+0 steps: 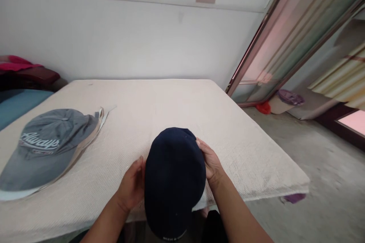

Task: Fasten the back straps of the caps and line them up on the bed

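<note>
Between my two hands is a dark navy cap [174, 171], its crown facing up and its brim toward me, with small pale lettering along the brim's edge. My left hand [133, 182] grips the cap's left side, its fingers partly hidden behind the fabric. On the right side my right hand [209, 161] holds the far edge of the crown, most of its fingers out of sight beneath it. To the left a grey cap [54, 140] with white "Always" lettering lies on the table, stacked on a paler cap.
The table [159, 102] has a cream textured cover and meets a white wall [137, 38] at the back. Dark red and blue items [25, 98] sit at the far left. A glass sliding door [256, 68] stands right, with a bin [282, 102] on the floor.
</note>
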Demonstrator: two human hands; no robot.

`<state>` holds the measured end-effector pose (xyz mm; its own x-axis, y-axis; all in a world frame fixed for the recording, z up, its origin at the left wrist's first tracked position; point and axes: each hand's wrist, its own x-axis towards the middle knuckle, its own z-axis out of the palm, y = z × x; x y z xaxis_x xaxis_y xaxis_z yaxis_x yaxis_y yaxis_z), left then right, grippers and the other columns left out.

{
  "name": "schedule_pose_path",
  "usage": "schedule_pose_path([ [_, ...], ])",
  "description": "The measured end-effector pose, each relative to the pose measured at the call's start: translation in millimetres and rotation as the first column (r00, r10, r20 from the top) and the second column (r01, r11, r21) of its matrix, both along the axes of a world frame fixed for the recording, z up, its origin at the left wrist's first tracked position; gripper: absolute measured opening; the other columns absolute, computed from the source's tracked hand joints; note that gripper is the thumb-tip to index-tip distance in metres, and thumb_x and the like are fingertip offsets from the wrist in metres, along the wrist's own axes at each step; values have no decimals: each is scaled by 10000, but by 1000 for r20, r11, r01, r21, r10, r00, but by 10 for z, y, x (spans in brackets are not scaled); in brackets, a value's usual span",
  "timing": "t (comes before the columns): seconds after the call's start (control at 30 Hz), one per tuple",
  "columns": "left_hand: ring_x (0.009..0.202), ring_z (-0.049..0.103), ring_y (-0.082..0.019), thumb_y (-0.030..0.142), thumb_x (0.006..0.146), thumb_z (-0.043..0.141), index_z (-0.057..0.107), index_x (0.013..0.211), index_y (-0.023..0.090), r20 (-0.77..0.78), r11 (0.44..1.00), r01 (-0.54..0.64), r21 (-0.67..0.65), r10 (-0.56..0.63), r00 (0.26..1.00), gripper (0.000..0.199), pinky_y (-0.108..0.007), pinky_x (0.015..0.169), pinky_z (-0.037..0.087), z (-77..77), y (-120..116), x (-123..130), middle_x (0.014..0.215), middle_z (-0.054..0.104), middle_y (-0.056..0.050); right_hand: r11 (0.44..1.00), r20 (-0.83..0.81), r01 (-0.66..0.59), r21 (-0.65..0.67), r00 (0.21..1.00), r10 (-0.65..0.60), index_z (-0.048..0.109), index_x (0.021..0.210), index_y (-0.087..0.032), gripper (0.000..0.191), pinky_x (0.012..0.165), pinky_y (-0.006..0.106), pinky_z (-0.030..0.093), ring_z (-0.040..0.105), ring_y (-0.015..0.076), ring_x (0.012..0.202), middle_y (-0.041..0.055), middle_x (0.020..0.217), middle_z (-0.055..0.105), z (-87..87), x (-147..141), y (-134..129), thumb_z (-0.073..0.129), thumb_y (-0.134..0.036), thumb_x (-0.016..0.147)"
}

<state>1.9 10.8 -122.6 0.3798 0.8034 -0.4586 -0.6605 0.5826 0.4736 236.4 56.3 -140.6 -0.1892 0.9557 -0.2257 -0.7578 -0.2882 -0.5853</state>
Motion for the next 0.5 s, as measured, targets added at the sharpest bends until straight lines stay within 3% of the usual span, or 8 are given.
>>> schedule_pose_path([
  [0.1, 1014, 642, -292, 223, 792, 613, 721, 970, 173, -60, 998, 39, 47, -36, 998, 214, -408, 934, 467, -71, -14, 107, 920, 744, -94, 992, 21, 114, -48, 993, -114, 660, 790, -188, 125, 655, 210, 510, 630, 98, 632, -21, 727, 700, -12, 92, 84, 736, -186, 691],
  [0.17, 1031, 636, -282, 208, 803, 608, 707, 1030, 190, -95, 998, 2, 64, 4, 996, 248, -405, 942, 467, -84, 18, 174, 968, 738, -87, 991, 43, 121, -60, 992, -118, 667, 791, -187, 116, 630, 245, 515, 640, 129, 635, -4, 719, 705, -6, 103, 119, 726, -239, 706],
  [0.33, 984, 658, -262, 217, 847, 545, 706, 1025, 162, -109, 972, -233, -14, 230, 967, 246, -381, 929, 487, -21, 229, 201, 958, 743, -77, 999, 23, 9, -31, 1000, -8, 661, 765, -182, 242, 624, 279, 495, 637, 154, 642, 16, 705, 692, 17, -8, 109, 655, -424, 763],
  [0.5, 853, 695, -179, 152, 909, 384, 696, 1029, 169, -49, 880, -474, 25, 475, 879, 335, -287, 870, 518, -30, 455, 23, 855, 756, -42, 979, 87, -205, -4, 975, 205, 656, 892, -160, 293, 715, 293, 465, 625, 155, 736, 52, 825, 686, -57, -162, -82, 621, -436, 801],
])
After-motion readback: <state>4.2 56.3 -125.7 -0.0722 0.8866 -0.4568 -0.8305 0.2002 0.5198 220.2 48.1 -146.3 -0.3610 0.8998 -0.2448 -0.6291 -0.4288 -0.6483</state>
